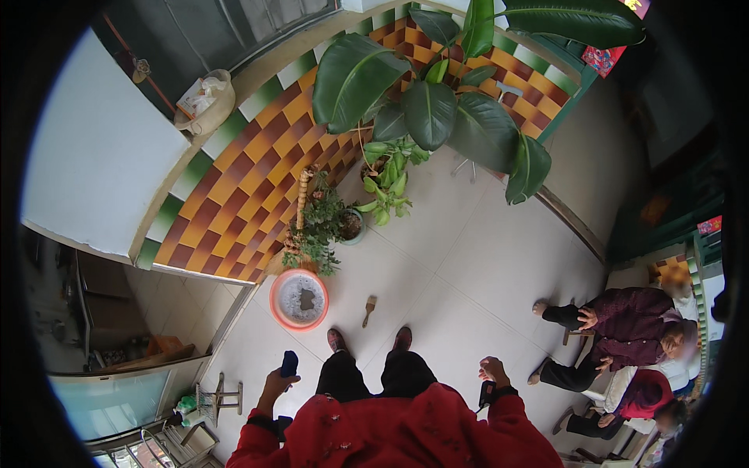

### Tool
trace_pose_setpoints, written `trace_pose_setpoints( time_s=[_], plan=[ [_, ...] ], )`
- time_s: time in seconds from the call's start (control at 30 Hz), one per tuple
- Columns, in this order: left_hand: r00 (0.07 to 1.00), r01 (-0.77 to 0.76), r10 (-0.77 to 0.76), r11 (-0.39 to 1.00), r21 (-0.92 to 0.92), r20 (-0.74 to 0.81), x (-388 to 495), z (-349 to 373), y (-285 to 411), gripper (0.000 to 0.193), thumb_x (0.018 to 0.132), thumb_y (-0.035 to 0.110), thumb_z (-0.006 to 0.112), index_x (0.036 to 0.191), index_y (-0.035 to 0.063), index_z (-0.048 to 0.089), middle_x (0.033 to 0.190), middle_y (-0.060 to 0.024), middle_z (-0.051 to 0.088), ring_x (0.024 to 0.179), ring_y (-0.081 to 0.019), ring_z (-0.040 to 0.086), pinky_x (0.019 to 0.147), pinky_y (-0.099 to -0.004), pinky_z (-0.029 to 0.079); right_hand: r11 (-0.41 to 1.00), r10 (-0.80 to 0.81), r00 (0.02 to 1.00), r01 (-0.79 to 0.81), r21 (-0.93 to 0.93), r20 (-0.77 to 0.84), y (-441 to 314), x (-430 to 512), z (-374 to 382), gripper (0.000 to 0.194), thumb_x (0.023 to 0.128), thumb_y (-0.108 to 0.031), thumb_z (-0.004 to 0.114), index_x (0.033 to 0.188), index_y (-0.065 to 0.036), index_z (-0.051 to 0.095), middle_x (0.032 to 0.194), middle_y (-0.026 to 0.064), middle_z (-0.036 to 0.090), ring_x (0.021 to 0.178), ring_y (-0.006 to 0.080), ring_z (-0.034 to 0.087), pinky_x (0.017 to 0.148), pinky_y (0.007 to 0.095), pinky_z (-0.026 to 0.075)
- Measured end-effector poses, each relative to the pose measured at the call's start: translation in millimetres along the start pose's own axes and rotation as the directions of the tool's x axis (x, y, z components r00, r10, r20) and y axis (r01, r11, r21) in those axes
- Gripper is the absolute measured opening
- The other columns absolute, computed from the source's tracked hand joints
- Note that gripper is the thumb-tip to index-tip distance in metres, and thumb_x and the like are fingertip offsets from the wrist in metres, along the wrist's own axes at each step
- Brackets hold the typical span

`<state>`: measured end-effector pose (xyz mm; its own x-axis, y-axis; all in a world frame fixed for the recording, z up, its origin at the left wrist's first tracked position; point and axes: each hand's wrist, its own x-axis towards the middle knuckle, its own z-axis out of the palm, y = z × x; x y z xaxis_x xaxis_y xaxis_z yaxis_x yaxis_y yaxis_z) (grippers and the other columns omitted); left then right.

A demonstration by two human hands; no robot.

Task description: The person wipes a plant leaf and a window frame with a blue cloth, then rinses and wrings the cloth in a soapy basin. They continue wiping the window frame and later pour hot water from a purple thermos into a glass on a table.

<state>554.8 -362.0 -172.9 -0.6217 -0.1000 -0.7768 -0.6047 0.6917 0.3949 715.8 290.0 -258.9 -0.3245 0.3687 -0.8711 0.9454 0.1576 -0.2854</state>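
My left hand [281,383] is closed around a small dark blue item [289,364], which sticks up past the fingers; its kind cannot be told. Over on the other side, my right hand [493,371] is raised with curled fingers, and whether it holds anything is unclear. Straps circle both wrists. Beyond my feet, a pink-rimmed basin [273,308] holds foamy water with a dark patch in the middle. A flat paintbrush [368,310] lies on the tiled floor, right of the basin and apart from it.
A straw broom [302,202] and potted plants [352,227] stand by the tiled wall [234,205]. A large-leaved plant [430,114] spreads overhead. Two seated people [629,327] are at right. A small wooden stool [229,396] is at lower left; a bowl [219,111] sits on the ledge.
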Motion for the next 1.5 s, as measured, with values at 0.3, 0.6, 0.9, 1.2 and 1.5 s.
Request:
trace_pose_setpoints(
  time_s=[0.3,0.6,0.9,1.2,1.5],
  plan=[
    [0.995,-0.005,-0.004,0.996,0.091,0.101,39,-16,-6,0.041,0.069,0.038,0.08,0.084,0.0033,0.065,0.064,-0.0045,0.063,0.054,-0.0137,0.059,0.052,-0.0301,0.047,0.987,-0.098,0.991,0.085,0.139,0.089,-9,-25,74,0.022,0.091,-0.017,0.052,0.108,-0.004,0.06,0.083,0.0103,0.066,0.066,0.019,0.068,0.054,0.0307,0.056],
    [0.993,0.023,-0.025,1.0,0.015,0.118,66,-49,-50,0.034,0.07,0.033,0.078,0.081,0.0046,0.063,0.06,-0.0029,0.059,0.049,-0.012,0.055,0.046,-0.0282,0.043,0.991,-0.1,0.974,0.116,-0.069,0.204,-60,-29,171,0.022,0.087,-0.017,0.052,0.102,-0.005,0.063,0.078,0.0079,0.066,0.062,0.0165,0.068,0.053,0.029,0.054],
    [0.95,0.282,-0.205,0.887,-0.365,0.235,87,-12,-39,0.032,0.074,0.028,0.075,0.086,0.0015,0.062,0.066,-0.0052,0.061,0.051,-0.0135,0.057,0.048,-0.0263,0.044,0.933,-0.327,0.891,0.357,-0.042,0.316,-117,66,284,0.015,0.088,-0.015,0.052,0.091,-0.007,0.064,0.071,0.0069,0.062,0.056,0.0174,0.063,0.054,0.0295,0.052],
    [0.725,0.572,-0.139,0.666,-0.478,0.674,140,166,-32,0.02,0.08,0.02,0.069,0.084,0.0036,0.058,0.069,-0.0039,0.058,0.06,-0.0125,0.056,0.059,-0.0268,0.044,0.766,-0.326,0.913,0.408,-0.496,0.247,-122,275,459,0.025,0.087,-0.028,0.053,0.092,-0.007,0.067,0.088,0.0135,0.068,0.088,0.033,0.067,0.077,0.0458,0.054],
    [0.432,0.768,-0.21,0.595,-0.236,0.877,147,260,-77,0.026,0.078,0.021,0.075,0.094,0.0039,0.064,0.08,-0.0015,0.062,0.069,-0.0096,0.057,0.062,-0.0242,0.043,0.628,-0.387,0.913,0.361,-0.689,0.126,-126,409,525,0.036,0.09,-0.041,0.054,0.092,-0.006,0.063,0.089,0.0105,0.068,0.086,0.0288,0.067,0.072,0.0423,0.055]
  ],
)
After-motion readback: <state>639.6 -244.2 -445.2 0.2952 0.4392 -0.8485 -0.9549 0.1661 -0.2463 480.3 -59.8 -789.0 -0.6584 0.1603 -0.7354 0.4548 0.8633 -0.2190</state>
